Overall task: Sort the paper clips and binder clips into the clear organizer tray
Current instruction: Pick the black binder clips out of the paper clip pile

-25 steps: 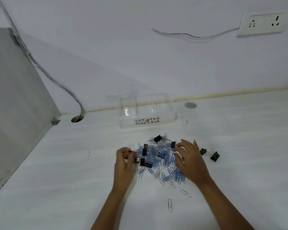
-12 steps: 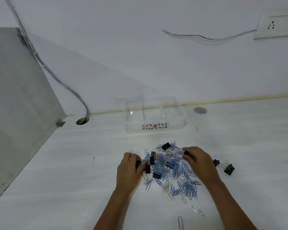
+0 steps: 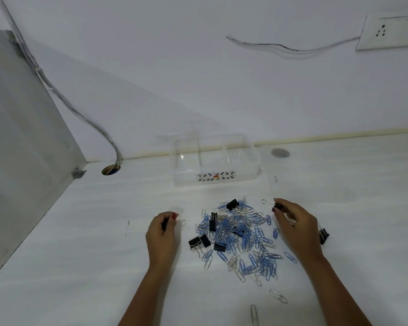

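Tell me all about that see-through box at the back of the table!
The clear organizer tray is a see-through plastic box with rounded corners and no lid. Thin dividers split it into compartments, which look empty. A leaf-pattern strip with an orange mark decorates its front. It sits flat on the white table near the wall, beyond the clip pile. Nothing else touches it.

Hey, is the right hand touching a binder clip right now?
Touching. The head view shows the right hand pinching a black binder clip between thumb and fingertips, with no gap.
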`<move>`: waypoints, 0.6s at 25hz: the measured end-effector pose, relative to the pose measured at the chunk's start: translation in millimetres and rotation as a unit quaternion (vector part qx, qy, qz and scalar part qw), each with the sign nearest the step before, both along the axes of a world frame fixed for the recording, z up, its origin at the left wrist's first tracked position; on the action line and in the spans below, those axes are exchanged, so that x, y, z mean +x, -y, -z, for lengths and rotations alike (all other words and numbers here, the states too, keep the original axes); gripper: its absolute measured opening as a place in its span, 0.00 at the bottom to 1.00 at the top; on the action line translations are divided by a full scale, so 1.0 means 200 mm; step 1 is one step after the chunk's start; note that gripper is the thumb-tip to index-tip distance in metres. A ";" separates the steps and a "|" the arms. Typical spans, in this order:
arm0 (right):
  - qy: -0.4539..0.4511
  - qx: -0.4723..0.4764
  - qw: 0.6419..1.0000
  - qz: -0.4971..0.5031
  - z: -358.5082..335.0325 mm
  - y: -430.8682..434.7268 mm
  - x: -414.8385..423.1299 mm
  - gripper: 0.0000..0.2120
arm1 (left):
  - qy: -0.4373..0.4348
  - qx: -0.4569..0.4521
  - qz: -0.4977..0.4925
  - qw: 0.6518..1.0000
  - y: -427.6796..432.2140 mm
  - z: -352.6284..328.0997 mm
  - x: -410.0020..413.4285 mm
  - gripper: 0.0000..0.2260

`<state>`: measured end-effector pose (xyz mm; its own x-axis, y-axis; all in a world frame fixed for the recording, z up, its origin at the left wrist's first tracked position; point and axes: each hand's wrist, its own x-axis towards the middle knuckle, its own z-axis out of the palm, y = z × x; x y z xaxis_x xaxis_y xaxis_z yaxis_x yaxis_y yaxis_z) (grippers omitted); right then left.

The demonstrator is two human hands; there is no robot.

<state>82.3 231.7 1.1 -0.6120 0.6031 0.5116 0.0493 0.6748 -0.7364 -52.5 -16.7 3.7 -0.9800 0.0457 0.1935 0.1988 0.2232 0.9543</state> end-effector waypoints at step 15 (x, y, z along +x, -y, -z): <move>0.136 0.151 0.961 0.188 0.08 -0.15 0.20 0.12 | -0.235 -0.286 0.154 0.916 -0.07 0.06 0.09 0.18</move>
<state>121.5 262.1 -14.3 -0.5160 0.6572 0.5494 0.4941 0.7523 -0.4359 -33.6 -2.0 -7.9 -0.7186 0.5315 0.4485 0.6949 0.5242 0.4922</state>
